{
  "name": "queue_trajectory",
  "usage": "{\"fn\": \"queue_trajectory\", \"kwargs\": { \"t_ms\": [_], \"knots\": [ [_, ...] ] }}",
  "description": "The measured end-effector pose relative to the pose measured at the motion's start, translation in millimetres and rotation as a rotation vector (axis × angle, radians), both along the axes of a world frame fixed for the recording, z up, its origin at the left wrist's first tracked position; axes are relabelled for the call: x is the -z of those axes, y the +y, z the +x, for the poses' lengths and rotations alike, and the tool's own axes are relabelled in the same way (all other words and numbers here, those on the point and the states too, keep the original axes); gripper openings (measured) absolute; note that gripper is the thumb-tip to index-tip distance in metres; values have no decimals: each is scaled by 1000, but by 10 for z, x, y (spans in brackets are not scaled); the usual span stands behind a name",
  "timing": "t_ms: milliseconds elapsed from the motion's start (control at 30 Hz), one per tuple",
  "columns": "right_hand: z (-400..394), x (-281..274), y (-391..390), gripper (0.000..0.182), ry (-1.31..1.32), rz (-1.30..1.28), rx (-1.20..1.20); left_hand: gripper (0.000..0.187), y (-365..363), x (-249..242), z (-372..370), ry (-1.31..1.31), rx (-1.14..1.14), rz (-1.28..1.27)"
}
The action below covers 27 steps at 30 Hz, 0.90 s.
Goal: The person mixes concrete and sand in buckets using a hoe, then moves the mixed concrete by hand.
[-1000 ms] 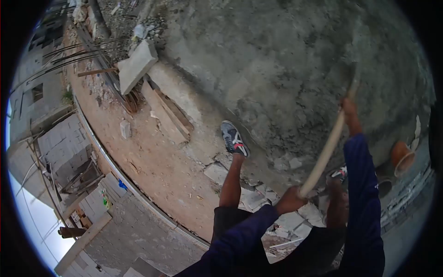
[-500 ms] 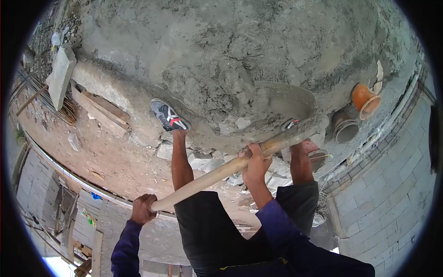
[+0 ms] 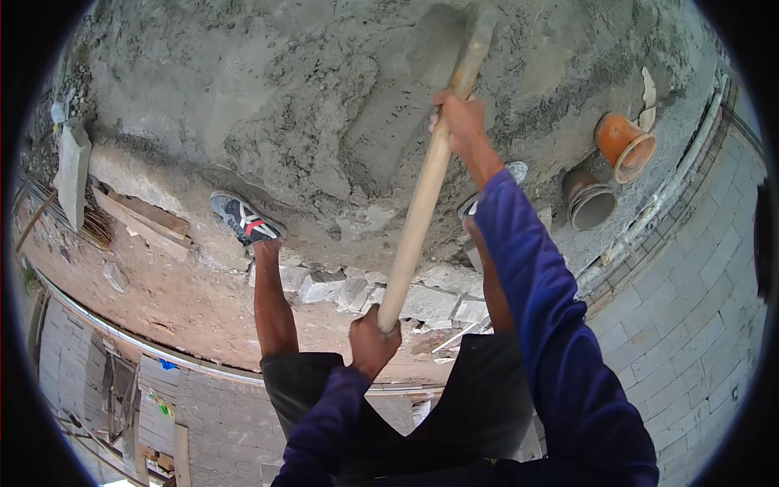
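Observation:
A long-handled hoe [image 3: 420,209] runs from between my knees up into wet grey mortar [image 3: 308,105]. My left hand [image 3: 373,344] wraps round the butt end of its wooden handle, low and close to my body. Farther up, my right hand [image 3: 462,123] grips the handle near the head, with the arm stretched forward. The wide hoe blade [image 3: 436,47], coated in mortar, rests on or in the mix near the top of the view; its far edge is hard to make out. A smoothed groove lies in the mortar below the blade.
My feet stand at the mortar's near edge, along a row of broken blocks [image 3: 324,286]. An orange bucket [image 3: 623,146] and a grey bucket [image 3: 589,201] lie tilted at right. Left are a concrete slab [image 3: 73,174], boards [image 3: 146,219] and steel rods. A block wall [image 3: 690,325] is at right.
The hoe has swung from a slant near my right foot to a steeper line, its blade now farther out in the mortar. My right hand has moved forward, my left hand rightward.

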State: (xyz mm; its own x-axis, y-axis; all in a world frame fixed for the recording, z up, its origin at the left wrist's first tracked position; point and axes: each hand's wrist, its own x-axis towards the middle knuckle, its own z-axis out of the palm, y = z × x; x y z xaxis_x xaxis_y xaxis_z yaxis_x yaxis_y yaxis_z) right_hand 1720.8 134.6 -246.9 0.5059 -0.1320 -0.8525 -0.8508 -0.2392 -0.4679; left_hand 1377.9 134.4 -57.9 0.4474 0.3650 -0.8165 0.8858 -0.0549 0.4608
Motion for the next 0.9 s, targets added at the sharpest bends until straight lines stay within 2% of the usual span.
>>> {"fn": "queue_trajectory", "kwargs": {
  "t_ms": [133,200,267,300,367,400,500,567,667,733,833,900],
  "knots": [
    [894,-69,-437,17,-265,-69,-75,22,-244,575,594,-124,32,-89],
    [1122,-56,-574,17,-289,-93,-38,22,-85,718,812,-111,68,-136],
    [1082,202,-733,15,-225,-156,-27,23,149,638,800,-90,114,-179],
    [916,351,-800,14,-159,-224,-19,24,281,515,725,-35,142,-213],
    [243,484,-861,10,-60,-128,-49,28,505,233,456,82,237,-238],
    [-83,505,-819,8,41,-209,-57,28,616,3,277,97,255,-228],
    [-1261,412,-674,7,218,-77,91,31,1084,-680,-148,266,319,-269],
    [-1830,259,-341,7,285,-39,258,31,1622,-874,-431,320,431,-204],
    [-2335,-5,196,4,263,-76,451,29,2509,-796,-1066,134,545,-81],
    [-2590,-233,478,7,271,-88,517,19,3081,-648,-1350,104,603,-92],
    [-2729,-765,736,14,307,-115,647,16,3538,-362,-1869,59,752,80],
    [-2741,-1072,710,15,64,29,725,16,3557,-400,-1847,6,777,137]
  ]
}}
